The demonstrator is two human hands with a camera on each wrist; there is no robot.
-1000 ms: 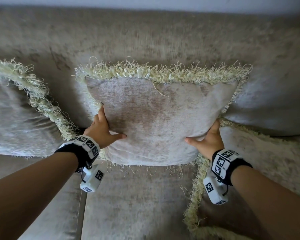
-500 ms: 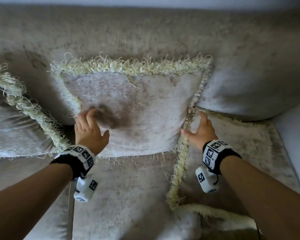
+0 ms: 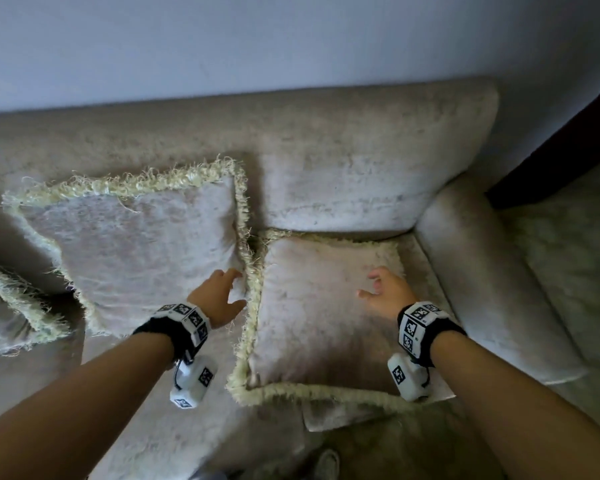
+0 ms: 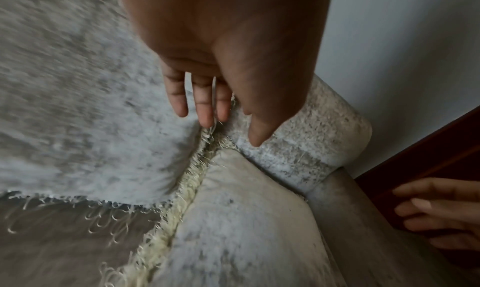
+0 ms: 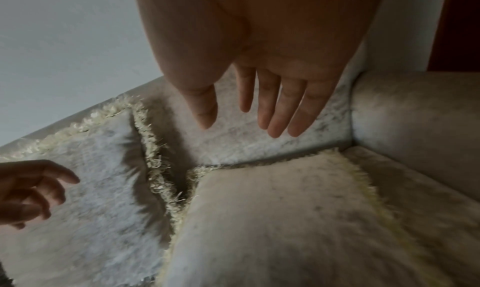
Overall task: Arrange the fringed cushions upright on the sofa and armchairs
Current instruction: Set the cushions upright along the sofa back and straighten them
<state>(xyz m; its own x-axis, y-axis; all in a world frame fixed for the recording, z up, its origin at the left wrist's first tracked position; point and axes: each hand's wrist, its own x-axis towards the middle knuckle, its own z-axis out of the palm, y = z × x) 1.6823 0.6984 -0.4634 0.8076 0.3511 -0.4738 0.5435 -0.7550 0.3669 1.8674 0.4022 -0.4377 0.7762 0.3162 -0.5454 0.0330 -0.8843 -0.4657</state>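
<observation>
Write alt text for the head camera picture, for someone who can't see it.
Two bare hands reach over a flat cushion on a beige sofa: left hand near its fringed edge, right hand above it. An upright cushion leans on the backrest beside it.

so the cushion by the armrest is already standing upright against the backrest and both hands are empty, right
Not quite. The cushion by the armrest lies flat on the seat, as the head view shows; only the cushion to its left leans upright against the backrest. Both the left hand and the right hand are empty.
</observation>
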